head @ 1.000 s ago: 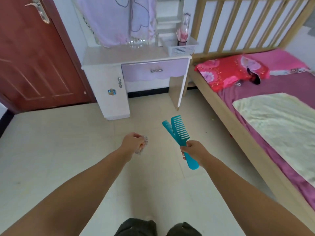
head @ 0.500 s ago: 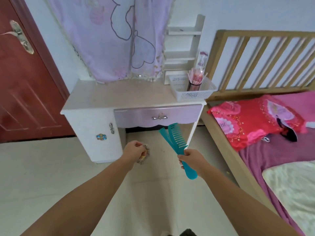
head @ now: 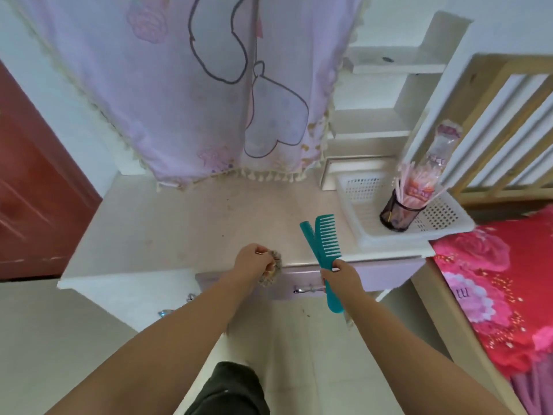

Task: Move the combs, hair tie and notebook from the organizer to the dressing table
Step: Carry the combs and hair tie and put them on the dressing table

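My right hand (head: 341, 275) grips two teal combs (head: 324, 242) by their handles, teeth pointing up and fanned apart, over the front edge of the white dressing table (head: 167, 232). My left hand (head: 251, 262) is closed around a grey-beige hair tie (head: 273, 269), which bulges out past the fingers at the table's front edge above the lilac drawer (head: 386, 274). No notebook is in view.
A white perforated basket (head: 449, 220) on the table's right end holds a dark mesh cup (head: 396, 215) of wrapped sticks. A lilac cloth (head: 185, 85) hangs behind the tabletop. White shelves (head: 380, 124) rise at the back right. A bed with a red pillow (head: 493, 280) stands right; a red door (head: 33, 187) left.
I have come up close to the dressing table. Both hands, still holding the combs and hair tie, now reach over its front edge instead of hanging above the floor.
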The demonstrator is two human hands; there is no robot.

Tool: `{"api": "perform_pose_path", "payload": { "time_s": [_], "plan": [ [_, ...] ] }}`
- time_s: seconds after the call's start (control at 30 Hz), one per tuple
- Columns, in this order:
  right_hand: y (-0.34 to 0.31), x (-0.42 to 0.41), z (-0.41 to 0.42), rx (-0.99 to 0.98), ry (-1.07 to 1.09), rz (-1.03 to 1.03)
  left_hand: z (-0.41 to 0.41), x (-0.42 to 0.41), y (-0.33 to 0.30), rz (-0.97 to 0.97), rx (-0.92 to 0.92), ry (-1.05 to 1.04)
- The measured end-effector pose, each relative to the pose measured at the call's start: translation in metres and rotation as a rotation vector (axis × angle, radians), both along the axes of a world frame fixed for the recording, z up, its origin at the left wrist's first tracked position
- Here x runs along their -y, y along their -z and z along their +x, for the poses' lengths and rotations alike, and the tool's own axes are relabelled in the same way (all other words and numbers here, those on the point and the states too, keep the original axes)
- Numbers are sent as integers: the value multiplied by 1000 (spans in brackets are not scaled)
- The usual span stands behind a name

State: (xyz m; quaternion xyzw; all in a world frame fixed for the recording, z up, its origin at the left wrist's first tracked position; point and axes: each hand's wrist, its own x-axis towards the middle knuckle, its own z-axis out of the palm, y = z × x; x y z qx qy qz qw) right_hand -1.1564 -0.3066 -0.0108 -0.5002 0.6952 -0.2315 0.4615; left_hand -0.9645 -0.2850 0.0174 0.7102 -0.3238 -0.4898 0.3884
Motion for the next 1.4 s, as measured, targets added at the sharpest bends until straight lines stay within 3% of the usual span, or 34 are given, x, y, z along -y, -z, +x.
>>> {"api": "perform_pose_path", "payload": {
  "time_s": [0.23,0.43,0.57,0.77,1.03,1.2,1.4],
  "plan": [
    [12,102,36,75,138,116,4,132,17,135,-54,56],
    [38,152,51,22,131,246,6,179,56,252,-39,-11],
    [51,159,53,-83,59,256,13,187,74,272,138,9],
    [52,177,34,-174,28,252,35,180,79,100,475,213],
    [44,195,24,-415,-149,227,82,148,102,57,992,741],
    [39,181,30,-707,-180,125,86,148,108,53,1041,805],
    [19,143,36,-719,-14,108,97,173,83,34,1042,1011]
  ]
}}
